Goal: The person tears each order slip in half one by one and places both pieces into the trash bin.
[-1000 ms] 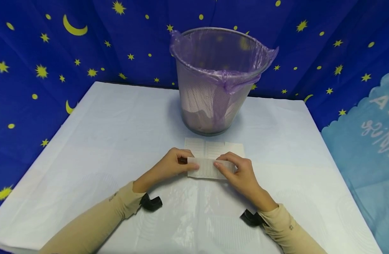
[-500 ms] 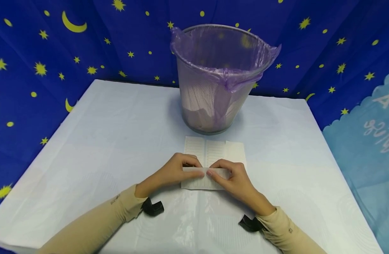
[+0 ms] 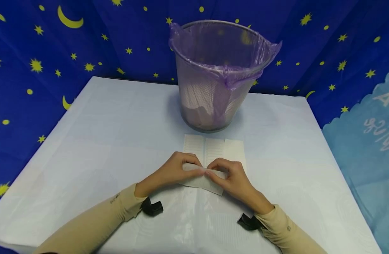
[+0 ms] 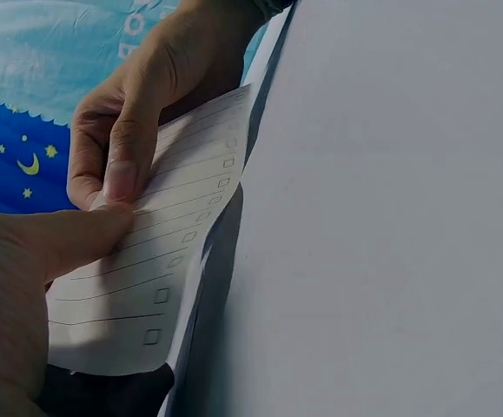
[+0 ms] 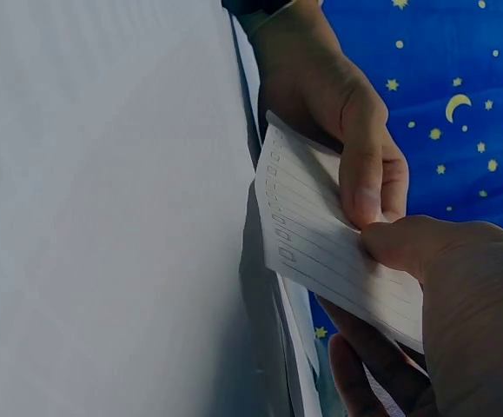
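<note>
Left hand (image 3: 178,170) and right hand (image 3: 235,178) have drawn together since a second ago; on the bench (image 3: 127,120) stands a purple-lined bin (image 3: 207,90); before it lies ruled paper (image 3: 214,147); nearer, both hands pinch a bowed sheet (image 3: 203,182).

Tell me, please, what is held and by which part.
Left hand and right hand pinch a white, rectangular paper sheet near its upper edge's middle.

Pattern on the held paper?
The paper has ruled lines and small boxes, clearest in the left wrist view.
</note>
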`<state>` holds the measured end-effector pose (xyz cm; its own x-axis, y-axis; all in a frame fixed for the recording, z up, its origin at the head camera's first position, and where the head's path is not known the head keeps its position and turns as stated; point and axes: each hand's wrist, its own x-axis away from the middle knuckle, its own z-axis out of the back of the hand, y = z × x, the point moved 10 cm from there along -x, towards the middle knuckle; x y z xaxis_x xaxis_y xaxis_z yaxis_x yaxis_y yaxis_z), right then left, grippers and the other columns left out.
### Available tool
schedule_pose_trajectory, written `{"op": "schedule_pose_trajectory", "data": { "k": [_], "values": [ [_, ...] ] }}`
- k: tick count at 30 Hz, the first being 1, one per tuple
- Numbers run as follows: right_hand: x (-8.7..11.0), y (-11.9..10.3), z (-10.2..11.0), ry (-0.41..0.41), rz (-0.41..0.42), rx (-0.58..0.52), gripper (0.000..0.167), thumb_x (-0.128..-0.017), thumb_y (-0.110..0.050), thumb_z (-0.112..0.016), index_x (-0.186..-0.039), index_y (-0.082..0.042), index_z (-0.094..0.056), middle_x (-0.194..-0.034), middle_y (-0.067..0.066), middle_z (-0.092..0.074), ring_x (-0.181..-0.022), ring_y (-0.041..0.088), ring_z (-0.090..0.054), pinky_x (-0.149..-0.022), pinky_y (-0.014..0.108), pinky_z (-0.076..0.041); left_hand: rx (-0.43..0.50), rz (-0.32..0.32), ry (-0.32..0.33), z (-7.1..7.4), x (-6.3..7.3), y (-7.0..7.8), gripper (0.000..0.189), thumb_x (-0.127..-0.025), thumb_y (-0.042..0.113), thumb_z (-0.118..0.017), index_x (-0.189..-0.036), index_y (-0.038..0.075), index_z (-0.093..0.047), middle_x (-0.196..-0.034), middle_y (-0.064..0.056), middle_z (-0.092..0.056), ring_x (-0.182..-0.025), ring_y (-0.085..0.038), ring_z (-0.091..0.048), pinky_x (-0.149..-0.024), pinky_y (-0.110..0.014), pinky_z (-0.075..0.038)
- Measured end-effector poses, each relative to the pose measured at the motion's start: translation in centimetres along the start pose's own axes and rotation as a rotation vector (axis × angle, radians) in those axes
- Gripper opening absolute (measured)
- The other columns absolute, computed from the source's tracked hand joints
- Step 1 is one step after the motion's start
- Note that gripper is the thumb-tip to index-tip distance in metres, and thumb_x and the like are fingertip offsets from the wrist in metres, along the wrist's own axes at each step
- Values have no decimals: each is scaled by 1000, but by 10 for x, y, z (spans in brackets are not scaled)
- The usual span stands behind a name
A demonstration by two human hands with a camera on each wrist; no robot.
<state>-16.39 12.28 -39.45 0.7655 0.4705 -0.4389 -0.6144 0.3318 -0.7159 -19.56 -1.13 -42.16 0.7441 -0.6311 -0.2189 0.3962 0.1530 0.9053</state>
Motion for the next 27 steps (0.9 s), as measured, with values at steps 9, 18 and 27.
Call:
{"op": "schedule_pose_trajectory", "data": {
  "k": [9,18,27],
  "values": [
    [-4,-1,0,-24,9,-1,4,-97,-15,-79,-100,-14,-78,-96,-5,-78,-92,12,-75,-86,30,-58,16,-29,33,7,-2,6,7,-96,19,-80,-96,12,-82,-93,5,-77,-90,-12,-72,-89,-33,-60],
    [-1,1,0,-18,-9,-4,8,-95,-11,-80,-100,-15,-78,-96,-6,-77,-90,11,-74,-86,32,-60,33,-41,23,1,-3,8,6,-96,16,-80,-96,11,-81,-94,-1,-78,-91,-11,-72,-90,-34,-61],
    [0,1,0,5,3,-8,9,-95,-9,-80,-100,-16,-77,-96,-5,-78,-90,13,-75,-86,32,-60,47,-31,41,1,-1,9,5,-96,13,-79,-95,9,-81,-93,-2,-77,-88,-11,-71,-86,-33,-62]
  ]
}}
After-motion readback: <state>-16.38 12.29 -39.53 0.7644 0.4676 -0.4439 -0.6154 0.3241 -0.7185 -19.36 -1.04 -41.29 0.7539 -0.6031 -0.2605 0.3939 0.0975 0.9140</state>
